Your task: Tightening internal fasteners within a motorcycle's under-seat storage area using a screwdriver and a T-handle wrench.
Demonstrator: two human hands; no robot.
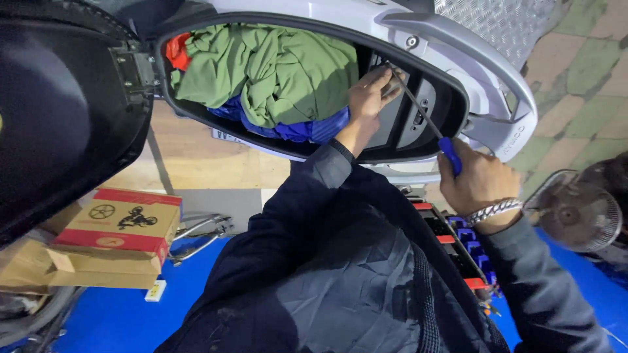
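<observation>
We are mid-fastening — right hand [477,186] clenched on the screwdriver [425,121], left hand [369,95] pinching its tip deep in the scooter's storage compartment [451,98] — next, we judge, a steady turn.

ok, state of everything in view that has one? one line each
scooter seat: raised, hinged open
under-seat compartment: open, partly filled
green cloth: bunched up in the compartment, on top of blue cloth
screwdriver: gripped at the blue handle, tip at the compartment's rear wall
right hand: closed on the screwdriver handle
left hand: at the shaft near the tip
cardboard box: closed, stacked
fan: blades look stopped
</observation>
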